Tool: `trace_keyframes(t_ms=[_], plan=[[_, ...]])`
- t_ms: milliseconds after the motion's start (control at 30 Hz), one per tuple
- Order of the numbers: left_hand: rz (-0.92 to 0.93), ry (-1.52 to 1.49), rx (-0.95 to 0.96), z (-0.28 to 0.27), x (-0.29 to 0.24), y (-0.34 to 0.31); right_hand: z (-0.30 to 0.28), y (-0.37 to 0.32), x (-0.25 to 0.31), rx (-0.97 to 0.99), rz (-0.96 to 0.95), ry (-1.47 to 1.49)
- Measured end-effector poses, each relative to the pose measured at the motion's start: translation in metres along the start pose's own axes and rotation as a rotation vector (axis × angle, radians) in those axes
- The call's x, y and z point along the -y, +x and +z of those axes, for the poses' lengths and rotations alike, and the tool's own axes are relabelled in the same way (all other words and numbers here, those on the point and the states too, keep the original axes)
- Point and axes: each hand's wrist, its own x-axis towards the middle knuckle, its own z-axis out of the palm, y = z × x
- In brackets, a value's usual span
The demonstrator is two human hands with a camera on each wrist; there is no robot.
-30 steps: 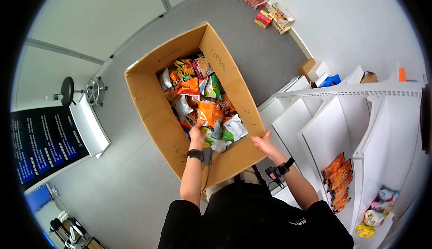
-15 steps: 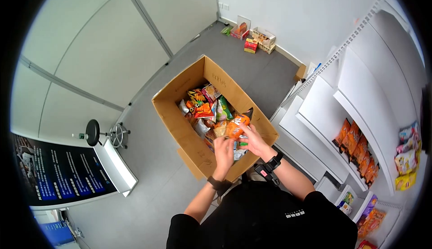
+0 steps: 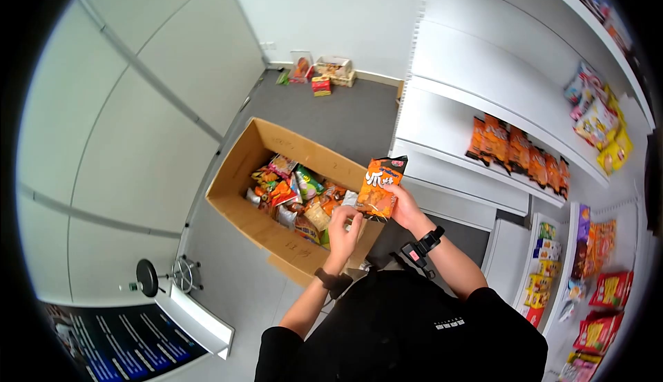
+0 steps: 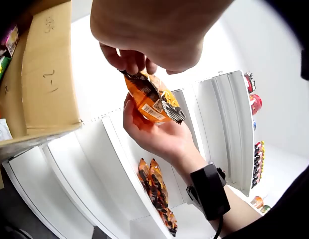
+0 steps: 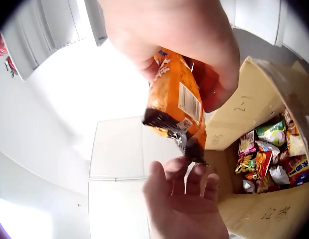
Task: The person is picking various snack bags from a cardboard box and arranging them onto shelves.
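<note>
My right hand [image 3: 407, 209] grips an orange-and-black snack bag [image 3: 380, 187] by its side, holding it up at the near right end of the cardboard box [image 3: 276, 242]. My left hand [image 3: 343, 233] is just below the bag. In the right wrist view, the fingertips of that left hand [image 5: 187, 199] are right at the bag's crimped black end, the thumb standing apart from it. Several colourful snack bags fill the box, among them a green bag [image 3: 308, 182].
Orange bags of similar look [image 3: 518, 148] line a white shelf [image 3: 442, 123] on the right. More snacks, including red bags [image 3: 611, 289], occupy neighbouring shelves. Small food boxes [image 3: 333, 71] sit by the far wall; a round stool [image 3: 146, 277] stands at left.
The left hand came out of the box, and the right hand left the box's rim. The orange bag has been lifted out and is now in the right hand. The view has turned toward the shelves.
</note>
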Motion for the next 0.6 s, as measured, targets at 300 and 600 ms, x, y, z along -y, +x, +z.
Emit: trace_keyframes(t_ms=[300,600], plan=[[-0.254,-0.345,0.542,0.097,-0.037,0.001,-0.070,-0.104,0.054,0.004,-0.111,0.055],[-0.638,-0.655,0.889,0.235,-0.081,-0.052,-0.166,-0.250,0.095,-0.082,-0.007,-0.020]])
